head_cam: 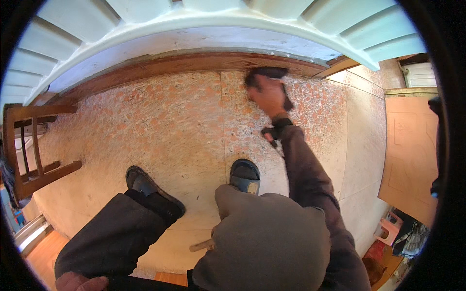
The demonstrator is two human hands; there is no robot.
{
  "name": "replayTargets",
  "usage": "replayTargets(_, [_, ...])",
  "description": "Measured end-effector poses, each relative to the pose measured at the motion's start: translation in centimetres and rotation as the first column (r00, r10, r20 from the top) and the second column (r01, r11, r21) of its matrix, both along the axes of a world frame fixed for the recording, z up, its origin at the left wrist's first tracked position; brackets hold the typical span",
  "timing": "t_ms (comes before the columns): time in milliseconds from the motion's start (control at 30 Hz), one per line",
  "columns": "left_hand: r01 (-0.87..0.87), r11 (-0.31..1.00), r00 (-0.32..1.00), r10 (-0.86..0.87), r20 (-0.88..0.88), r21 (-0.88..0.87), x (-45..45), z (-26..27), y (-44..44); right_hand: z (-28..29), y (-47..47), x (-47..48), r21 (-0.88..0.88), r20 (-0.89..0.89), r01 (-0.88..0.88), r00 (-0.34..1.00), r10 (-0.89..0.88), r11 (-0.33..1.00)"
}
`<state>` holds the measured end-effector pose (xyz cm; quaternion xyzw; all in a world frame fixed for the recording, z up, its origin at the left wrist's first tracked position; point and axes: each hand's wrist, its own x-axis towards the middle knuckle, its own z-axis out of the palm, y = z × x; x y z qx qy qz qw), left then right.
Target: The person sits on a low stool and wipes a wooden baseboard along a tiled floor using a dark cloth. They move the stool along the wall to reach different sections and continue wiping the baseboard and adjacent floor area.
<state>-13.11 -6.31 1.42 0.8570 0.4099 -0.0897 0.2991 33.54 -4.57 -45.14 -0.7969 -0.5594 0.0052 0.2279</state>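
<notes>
My right hand (268, 96) is blurred and reaches down to the floor (174, 145) beside the brown patterned skirting board (204, 62). It grips a dark object (273, 72), too blurred to name surely. A black band (282, 124) with a small device hangs at that wrist. The floor under the hand has worn, reddish speckled patches. At the lower left edge, my left hand (81, 282) lies on my dark trouser leg, its fingers bent and partly cut off by the frame. Whether it holds anything cannot be seen.
A white slatted structure (204, 16) overhangs the far wall. To the left stands a dark wooden chair (36, 145). A tan panelled board (409, 152) and a pink plastic stool (391, 227) are at the right. My sandalled feet (244, 174) are on the floor, near a wooden piece (201, 246).
</notes>
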Motion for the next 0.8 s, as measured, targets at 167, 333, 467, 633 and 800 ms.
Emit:
replayTargets(167, [0.011, 1.000, 1.000, -0.011, -0.011, -0.013, 0.3, 0.5, 0.1, -0.2, 10.2, -14.8, -0.141, -0.200, -0.440, 0.890, 0.410, 0.887])
replayTargets(333, [0.005, 0.999, 1.000, -0.005, -0.027, 0.031, 0.9, 0.8, 0.0, 0.7, 11.7, -23.5, 0.016, -0.653, -0.587, 0.607, 0.453, 0.810])
replayTargets(467, [0.040, 0.999, 0.999, -0.041, 0.028, 0.032, 0.9, 0.3, 0.2, 2.3, 5.3, -19.0, 0.336, -0.931, -0.236, 0.066, 0.360, 0.912])
replayTargets(633, [0.018, 1.000, 1.000, -0.018, -0.003, -0.004, 0.8, 0.4, 0.2, 4.9, -6.6, -3.9, 0.139, -0.946, 0.002, 0.297, 0.132, 0.990])
replayTargets(800, [0.019, 1.000, 1.000, -0.019, 0.003, 0.007, 0.9, 0.5, 0.0, 5.3, -13.8, 5.7, -0.108, -0.648, 0.255, 0.715, -0.263, 0.961])
